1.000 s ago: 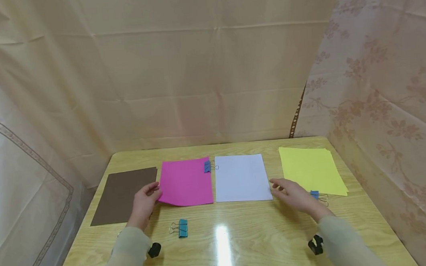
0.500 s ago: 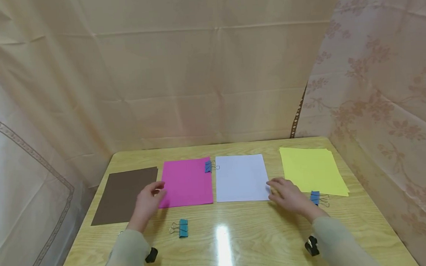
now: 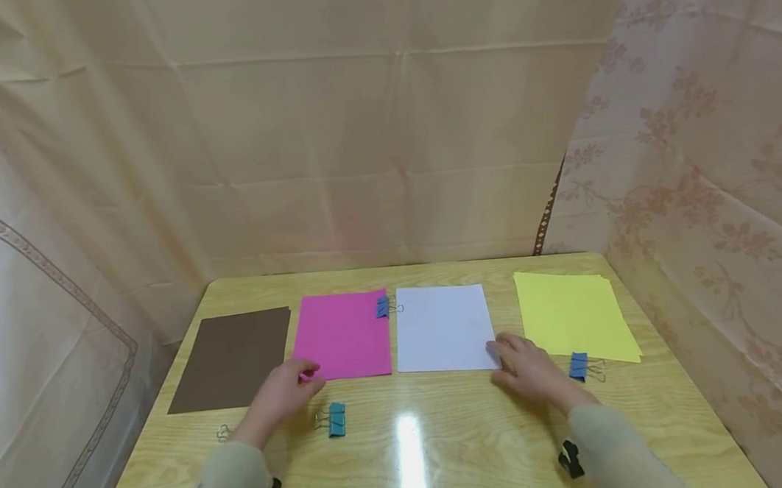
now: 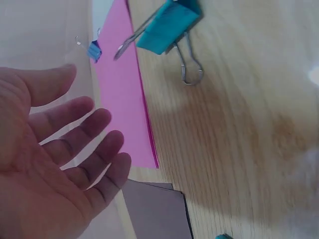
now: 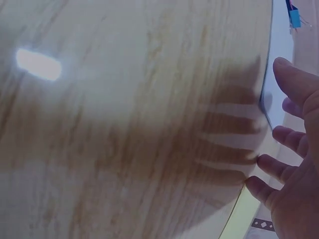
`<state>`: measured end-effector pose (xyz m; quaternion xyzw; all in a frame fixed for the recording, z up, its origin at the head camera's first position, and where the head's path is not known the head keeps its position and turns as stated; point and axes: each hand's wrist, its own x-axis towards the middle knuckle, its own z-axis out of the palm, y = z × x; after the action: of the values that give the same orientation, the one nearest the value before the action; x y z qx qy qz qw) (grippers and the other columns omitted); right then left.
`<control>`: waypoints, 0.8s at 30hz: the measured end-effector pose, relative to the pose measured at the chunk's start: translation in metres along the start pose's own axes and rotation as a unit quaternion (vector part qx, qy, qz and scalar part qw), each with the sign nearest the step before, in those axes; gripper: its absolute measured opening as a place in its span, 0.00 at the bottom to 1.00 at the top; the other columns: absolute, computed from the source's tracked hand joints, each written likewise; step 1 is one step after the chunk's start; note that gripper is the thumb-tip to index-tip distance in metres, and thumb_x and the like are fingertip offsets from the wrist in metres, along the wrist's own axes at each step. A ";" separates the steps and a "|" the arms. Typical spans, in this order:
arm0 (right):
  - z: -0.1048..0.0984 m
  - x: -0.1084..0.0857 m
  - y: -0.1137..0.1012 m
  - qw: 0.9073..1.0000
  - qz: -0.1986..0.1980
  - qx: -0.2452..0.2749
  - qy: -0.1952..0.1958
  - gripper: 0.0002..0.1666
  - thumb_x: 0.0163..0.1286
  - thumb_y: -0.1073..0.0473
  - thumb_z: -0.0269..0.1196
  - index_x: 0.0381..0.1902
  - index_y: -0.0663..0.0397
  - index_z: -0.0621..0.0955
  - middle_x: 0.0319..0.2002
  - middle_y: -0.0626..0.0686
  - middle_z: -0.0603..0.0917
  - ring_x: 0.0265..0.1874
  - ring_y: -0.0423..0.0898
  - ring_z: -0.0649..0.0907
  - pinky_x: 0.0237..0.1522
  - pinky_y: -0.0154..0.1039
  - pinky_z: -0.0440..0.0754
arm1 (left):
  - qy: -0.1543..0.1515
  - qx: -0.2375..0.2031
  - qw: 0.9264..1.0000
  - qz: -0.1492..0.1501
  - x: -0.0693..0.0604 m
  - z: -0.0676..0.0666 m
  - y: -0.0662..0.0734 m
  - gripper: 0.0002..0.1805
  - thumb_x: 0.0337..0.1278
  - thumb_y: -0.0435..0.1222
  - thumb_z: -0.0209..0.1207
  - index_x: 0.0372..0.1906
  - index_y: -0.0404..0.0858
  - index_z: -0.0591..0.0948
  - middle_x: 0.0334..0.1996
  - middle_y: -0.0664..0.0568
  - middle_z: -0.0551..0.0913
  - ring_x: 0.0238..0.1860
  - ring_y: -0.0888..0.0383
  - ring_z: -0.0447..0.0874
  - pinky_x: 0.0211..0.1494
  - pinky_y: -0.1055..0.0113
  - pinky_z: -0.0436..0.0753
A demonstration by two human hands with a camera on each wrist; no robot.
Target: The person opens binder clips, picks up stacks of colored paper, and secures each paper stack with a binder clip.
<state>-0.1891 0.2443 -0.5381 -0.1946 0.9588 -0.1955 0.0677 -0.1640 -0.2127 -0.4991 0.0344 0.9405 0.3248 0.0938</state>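
My left hand (image 3: 282, 390) hovers at the near left corner of a pink paper stack (image 3: 346, 338). Its fingers are loosely bent and hold nothing, as the left wrist view shows. A blue binder clip (image 3: 382, 307) sits on that stack's right edge. Beside the left fingertips lies a teal binder clip (image 3: 337, 420). At the near right corner of the white paper (image 3: 442, 330) is my right hand (image 3: 530, 369), fingers spread and relaxed, nothing gripped. In the right wrist view its fingertips (image 5: 252, 182) are at the tabletop by the paper; contact is hard to tell.
Brown paper (image 3: 231, 363) lies at the left, partly behind the left hand. Yellow paper (image 3: 574, 315) lies at the right, with a blue binder clip (image 3: 578, 367) by its near edge. Wire handles (image 3: 223, 432) of another clip show beside the left wrist. Curtains (image 3: 387, 163) hang behind the table.
My left hand has let go of the pink stack's lifted corner, which now lies flat, and has moved right and nearer. My right hand has shifted slightly left and nearer.
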 end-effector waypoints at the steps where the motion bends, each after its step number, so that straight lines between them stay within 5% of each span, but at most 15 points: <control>1: 0.001 -0.001 0.000 1.000 0.001 -0.002 -0.002 0.36 0.74 0.51 0.65 0.74 0.58 0.71 0.73 0.66 0.66 0.71 0.70 0.66 0.69 0.71 0.62 | -0.005 0.009 1.000 0.000 -0.002 0.001 0.000 0.19 0.67 0.38 0.64 0.57 0.33 0.83 0.52 0.43 0.85 0.52 0.44 0.83 0.56 0.45 0.81; 13: 0.011 -0.007 0.000 0.997 -0.015 -0.080 0.009 0.36 0.74 0.45 0.64 0.72 0.55 0.73 0.73 0.65 0.68 0.72 0.72 0.64 0.66 0.74 0.62 | -0.033 0.114 0.993 0.002 -0.021 0.014 0.003 0.18 0.63 0.43 0.68 0.49 0.34 0.85 0.45 0.45 0.86 0.48 0.45 0.85 0.54 0.45 0.83; 24: 0.016 -0.009 0.000 0.994 -0.017 -0.105 0.024 0.35 0.75 0.44 0.62 0.73 0.54 0.72 0.74 0.64 0.68 0.72 0.71 0.65 0.64 0.75 0.63 | -0.036 0.120 0.991 -0.039 -0.031 0.020 0.006 0.20 0.61 0.48 0.68 0.48 0.36 0.85 0.43 0.49 0.86 0.43 0.50 0.85 0.46 0.46 0.84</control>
<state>-0.1777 0.2421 -0.5524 -0.2118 0.9721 -0.0990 0.0209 -0.1301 -0.1999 -0.5057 0.0206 0.9692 0.2043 0.1358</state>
